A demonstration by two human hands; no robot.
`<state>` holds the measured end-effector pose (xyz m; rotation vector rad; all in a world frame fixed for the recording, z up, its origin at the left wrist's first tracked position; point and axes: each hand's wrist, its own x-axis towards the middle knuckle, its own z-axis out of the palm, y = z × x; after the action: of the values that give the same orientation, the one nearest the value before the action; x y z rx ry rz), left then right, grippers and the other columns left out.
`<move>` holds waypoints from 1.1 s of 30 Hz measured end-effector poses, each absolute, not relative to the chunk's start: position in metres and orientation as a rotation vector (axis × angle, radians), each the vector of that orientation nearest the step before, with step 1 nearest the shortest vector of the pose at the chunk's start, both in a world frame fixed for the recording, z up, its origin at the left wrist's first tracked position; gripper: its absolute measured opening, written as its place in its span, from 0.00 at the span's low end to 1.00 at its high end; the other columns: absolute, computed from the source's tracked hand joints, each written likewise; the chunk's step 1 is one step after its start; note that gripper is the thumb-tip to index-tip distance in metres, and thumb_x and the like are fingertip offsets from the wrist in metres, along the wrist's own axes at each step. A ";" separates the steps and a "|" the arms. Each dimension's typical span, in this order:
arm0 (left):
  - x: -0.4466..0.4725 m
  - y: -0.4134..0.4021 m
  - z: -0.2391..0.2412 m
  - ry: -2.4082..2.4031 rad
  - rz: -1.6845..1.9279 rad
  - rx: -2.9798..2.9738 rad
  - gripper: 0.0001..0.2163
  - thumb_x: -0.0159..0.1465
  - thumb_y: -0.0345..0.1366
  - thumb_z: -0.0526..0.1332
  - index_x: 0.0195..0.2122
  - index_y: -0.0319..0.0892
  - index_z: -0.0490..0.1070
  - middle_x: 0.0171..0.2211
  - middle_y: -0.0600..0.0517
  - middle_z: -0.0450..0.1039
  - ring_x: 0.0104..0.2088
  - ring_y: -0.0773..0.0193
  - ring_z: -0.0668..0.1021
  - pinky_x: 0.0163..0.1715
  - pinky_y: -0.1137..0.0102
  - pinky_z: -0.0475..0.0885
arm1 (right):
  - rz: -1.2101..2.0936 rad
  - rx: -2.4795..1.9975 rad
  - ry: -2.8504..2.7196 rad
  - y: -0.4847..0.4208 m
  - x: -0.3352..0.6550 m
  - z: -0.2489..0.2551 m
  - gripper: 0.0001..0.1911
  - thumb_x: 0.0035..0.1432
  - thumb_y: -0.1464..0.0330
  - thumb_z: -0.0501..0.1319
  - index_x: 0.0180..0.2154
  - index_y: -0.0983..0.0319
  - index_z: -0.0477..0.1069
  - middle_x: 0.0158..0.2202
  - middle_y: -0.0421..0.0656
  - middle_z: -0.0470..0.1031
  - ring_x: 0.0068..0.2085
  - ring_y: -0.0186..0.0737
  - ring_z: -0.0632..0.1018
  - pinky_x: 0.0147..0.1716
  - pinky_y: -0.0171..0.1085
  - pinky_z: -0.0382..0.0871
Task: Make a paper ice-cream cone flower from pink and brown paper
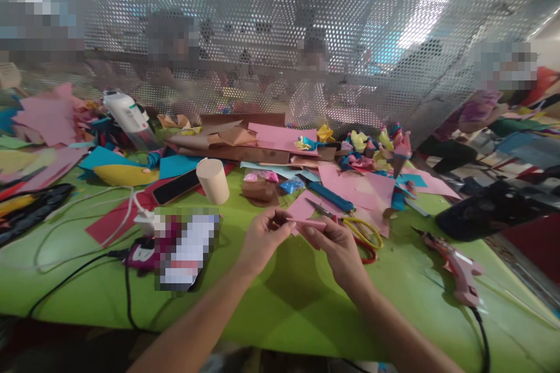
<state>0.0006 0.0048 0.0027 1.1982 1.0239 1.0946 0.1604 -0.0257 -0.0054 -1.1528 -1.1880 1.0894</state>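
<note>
A small piece of pink paper (pixel 306 223) is pinched between my two hands above the green table. My left hand (pixel 268 239) has thumb and fingers closed on its left end. At the other end, my right hand (pixel 335 242) grips the paper with thumb and fingertips. Just behind my right hand lie scissors with yellow handles (pixel 365 230) and a second, red handle loop (pixel 368 252). A blue utility knife (pixel 331 197) rests on pink sheets (pixel 359 189) beyond them.
A pink glue gun (pixel 455 268) lies right on the green table (pixel 280 326), its cord trailing off the front. Left are a phone (pixel 188 250), a power strip (pixel 142 253), white cables and a beige cylinder (pixel 212 182). Cardboard (pixel 236 143) and crumpled coloured paper (pixel 359 148) line the back.
</note>
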 end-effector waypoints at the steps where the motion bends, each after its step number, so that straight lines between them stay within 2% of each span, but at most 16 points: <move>1: 0.001 0.005 0.003 1.028 1.099 1.203 0.09 0.53 0.39 0.68 0.31 0.39 0.75 0.26 0.54 0.73 0.26 0.70 0.70 0.28 0.75 0.65 | 1.089 -1.153 -1.194 -0.026 0.161 -0.006 0.14 0.50 0.55 0.70 0.30 0.59 0.81 0.21 0.38 0.69 0.25 0.35 0.66 0.25 0.35 0.61; 14: 0.001 0.005 0.001 0.969 1.051 1.185 0.11 0.53 0.40 0.69 0.33 0.39 0.76 0.27 0.52 0.75 0.27 0.69 0.73 0.28 0.75 0.66 | 1.089 -1.156 -1.197 -0.026 0.161 -0.006 0.13 0.51 0.56 0.70 0.32 0.58 0.82 0.25 0.40 0.74 0.28 0.37 0.69 0.28 0.36 0.63; 23: 0.001 0.002 0.006 1.013 1.058 1.240 0.10 0.52 0.40 0.69 0.31 0.39 0.75 0.26 0.53 0.73 0.27 0.69 0.70 0.28 0.75 0.65 | 1.124 -1.150 -1.213 -0.026 0.161 -0.009 0.14 0.51 0.55 0.70 0.35 0.57 0.83 0.36 0.45 0.82 0.38 0.45 0.76 0.36 0.40 0.69; 29: -0.001 0.001 0.010 1.021 1.073 1.304 0.06 0.54 0.37 0.66 0.30 0.40 0.75 0.27 0.52 0.73 0.29 0.67 0.71 0.30 0.74 0.65 | 1.074 -1.150 -1.262 -0.026 0.161 -0.013 0.13 0.53 0.56 0.69 0.37 0.56 0.83 0.33 0.43 0.79 0.34 0.41 0.74 0.31 0.37 0.65; 33: -0.001 0.002 0.008 1.008 1.071 1.318 0.06 0.55 0.36 0.66 0.30 0.40 0.74 0.28 0.52 0.73 0.29 0.68 0.71 0.30 0.74 0.65 | 1.068 -1.152 -1.266 -0.026 0.162 -0.011 0.12 0.53 0.57 0.69 0.36 0.56 0.83 0.32 0.42 0.79 0.32 0.40 0.72 0.31 0.37 0.64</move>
<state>-0.0006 0.0016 0.0081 1.3178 1.0079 1.0710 0.1615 -0.0263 -0.0114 -1.1517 -1.2661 1.0680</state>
